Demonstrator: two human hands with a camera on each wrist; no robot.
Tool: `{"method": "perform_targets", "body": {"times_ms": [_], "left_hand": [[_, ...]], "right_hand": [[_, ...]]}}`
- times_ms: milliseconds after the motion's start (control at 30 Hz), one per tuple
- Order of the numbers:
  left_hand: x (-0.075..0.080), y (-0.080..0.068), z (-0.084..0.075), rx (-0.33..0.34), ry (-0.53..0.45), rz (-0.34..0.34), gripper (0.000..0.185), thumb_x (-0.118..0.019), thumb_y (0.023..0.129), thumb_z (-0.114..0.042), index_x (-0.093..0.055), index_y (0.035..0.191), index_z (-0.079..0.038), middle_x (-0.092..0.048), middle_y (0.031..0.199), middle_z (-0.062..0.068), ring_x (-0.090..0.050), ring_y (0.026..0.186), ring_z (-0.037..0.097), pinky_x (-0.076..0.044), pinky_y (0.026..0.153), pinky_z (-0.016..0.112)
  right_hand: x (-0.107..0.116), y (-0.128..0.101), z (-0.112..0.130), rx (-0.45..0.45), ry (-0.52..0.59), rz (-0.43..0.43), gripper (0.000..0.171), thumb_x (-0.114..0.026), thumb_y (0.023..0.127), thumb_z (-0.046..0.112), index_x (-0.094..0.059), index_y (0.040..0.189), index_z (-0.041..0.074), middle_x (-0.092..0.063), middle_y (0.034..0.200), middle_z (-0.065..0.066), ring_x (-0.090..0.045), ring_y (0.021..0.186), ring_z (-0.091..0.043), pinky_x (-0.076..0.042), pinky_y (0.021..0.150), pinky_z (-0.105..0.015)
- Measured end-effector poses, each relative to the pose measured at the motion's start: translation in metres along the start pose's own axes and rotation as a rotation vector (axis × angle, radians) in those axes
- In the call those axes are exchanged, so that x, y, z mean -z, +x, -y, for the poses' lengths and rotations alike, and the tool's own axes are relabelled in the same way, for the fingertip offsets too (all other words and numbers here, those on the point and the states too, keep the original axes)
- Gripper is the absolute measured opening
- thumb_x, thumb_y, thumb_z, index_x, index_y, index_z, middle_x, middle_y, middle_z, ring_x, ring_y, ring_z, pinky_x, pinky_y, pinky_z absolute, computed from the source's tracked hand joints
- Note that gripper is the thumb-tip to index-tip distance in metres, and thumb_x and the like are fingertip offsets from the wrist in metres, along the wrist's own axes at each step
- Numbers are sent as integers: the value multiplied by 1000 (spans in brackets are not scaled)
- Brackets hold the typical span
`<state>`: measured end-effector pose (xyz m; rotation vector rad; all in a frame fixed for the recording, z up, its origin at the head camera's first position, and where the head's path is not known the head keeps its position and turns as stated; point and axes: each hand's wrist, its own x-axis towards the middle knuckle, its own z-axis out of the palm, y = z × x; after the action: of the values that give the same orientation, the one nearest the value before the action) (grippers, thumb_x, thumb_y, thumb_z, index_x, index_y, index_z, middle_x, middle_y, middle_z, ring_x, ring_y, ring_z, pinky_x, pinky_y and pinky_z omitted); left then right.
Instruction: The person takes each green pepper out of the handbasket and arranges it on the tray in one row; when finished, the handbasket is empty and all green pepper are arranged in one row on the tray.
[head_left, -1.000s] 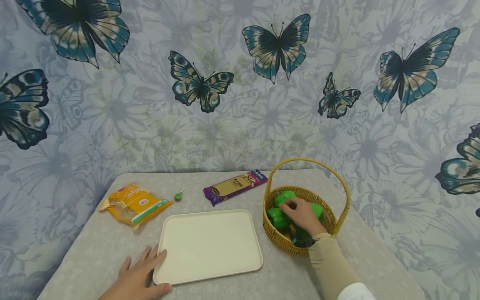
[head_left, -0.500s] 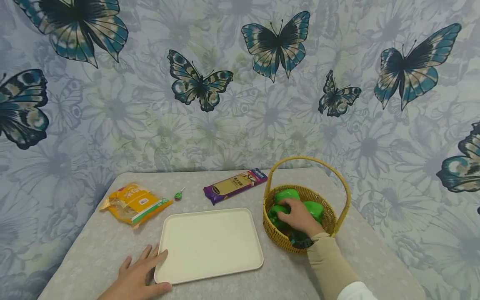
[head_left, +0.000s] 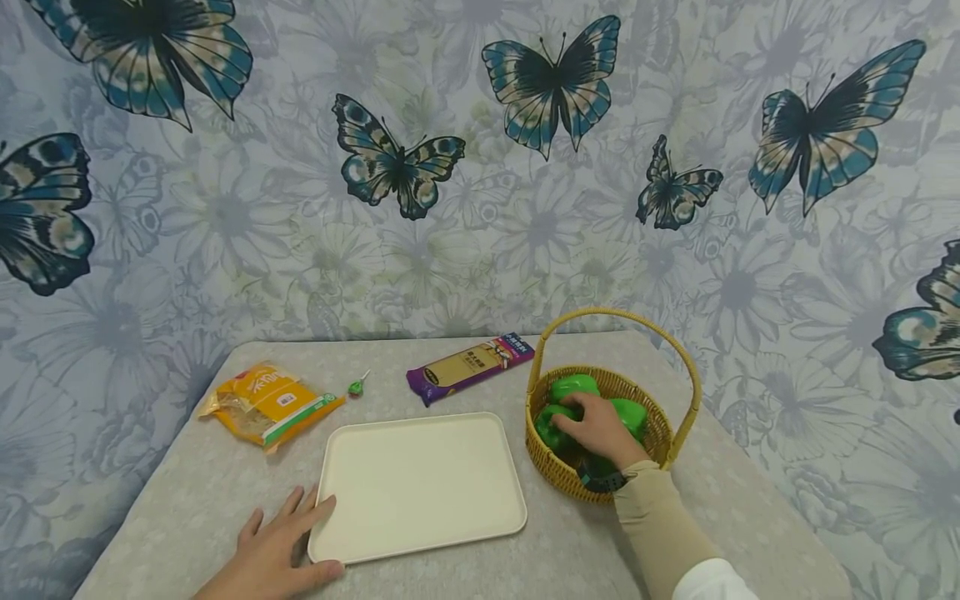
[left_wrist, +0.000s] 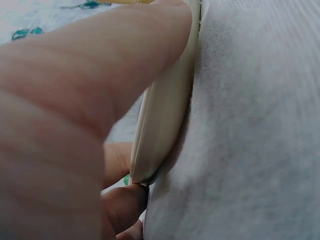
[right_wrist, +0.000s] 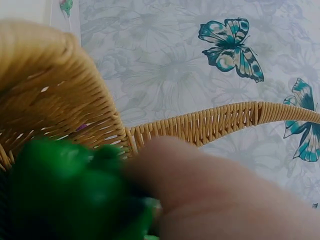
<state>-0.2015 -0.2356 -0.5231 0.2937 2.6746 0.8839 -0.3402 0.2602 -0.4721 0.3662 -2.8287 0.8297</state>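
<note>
My left hand [head_left: 288, 542] lies flat on the grey tablecloth, its fingers and thumb touching the near-left corner of a cream tray [head_left: 420, 487]. The left wrist view shows the thumb [left_wrist: 90, 75] along the tray's rim [left_wrist: 165, 115]. My right hand [head_left: 588, 425], in a beige sleeve, reaches into a wicker basket [head_left: 551, 471] with a hoop handle. Its fingers curl over a green pepper [head_left: 546, 427]. A second green pepper [head_left: 573, 387] lies behind it. In the right wrist view the green pepper [right_wrist: 65, 190] sits against the basket wall [right_wrist: 60, 100] under my finger [right_wrist: 225, 195].
A yellow snack bag [head_left: 266, 404] lies at the left, a small green lollipop [head_left: 356, 387] beside it, and a purple noodle packet [head_left: 472, 368] behind the tray. A butterfly-patterned cloth hangs behind the table. The table's right edge runs close to the basket.
My right hand has sunk a little deeper into the basket and its fingers have curled more over the left pepper. The left hand and the tray have stayed where they were.
</note>
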Motion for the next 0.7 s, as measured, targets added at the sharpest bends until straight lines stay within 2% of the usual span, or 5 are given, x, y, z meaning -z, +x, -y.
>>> {"method": "perform_targets", "body": {"times_ms": [233,333,467,567,700], "left_hand": [[-1,1,1,6,15,-16,93,-64,69,-66,-42,141,-11,-21,148,26,-10,134,49,2,90,73],[-1,0,1,-1,26,-26,92,-63,70,-66,-42,141,-11,-22,147,26,-11,134,49,1,90,73],[-2,-1,0,-6,35,-45,92,-64,68,-67,-43,141,-14,-23,148,25,-12,135,47,1,90,73],[-3,-1,-2,-4,28,-50,92,-65,68,-67,-43,141,-15,-22,148,25,-12,135,46,1,90,72],[-3,-1,-2,-5,32,-49,92,-64,68,-67,-42,141,-14,-22,148,25,-12,135,46,1,90,72]], "right_hand": [[3,-2,3,-57,77,19,36,-50,96,35,-60,123,14,-59,120,-5,-59,99,-22,-48,81,-43],[4,-1,4,-54,97,17,34,-46,97,27,-58,127,16,-63,103,-6,-57,67,-16,-49,63,-38],[5,0,5,-57,125,15,34,-43,97,16,-59,126,22,-62,90,-7,-33,39,-15,-39,44,-32],[6,0,5,-26,105,-7,35,-43,96,10,-63,121,23,-63,110,-5,-51,54,-17,-44,53,-33],[7,-1,5,3,91,-26,37,-42,94,9,-67,116,25,-58,124,-4,-57,104,-24,-46,79,-41]]}}
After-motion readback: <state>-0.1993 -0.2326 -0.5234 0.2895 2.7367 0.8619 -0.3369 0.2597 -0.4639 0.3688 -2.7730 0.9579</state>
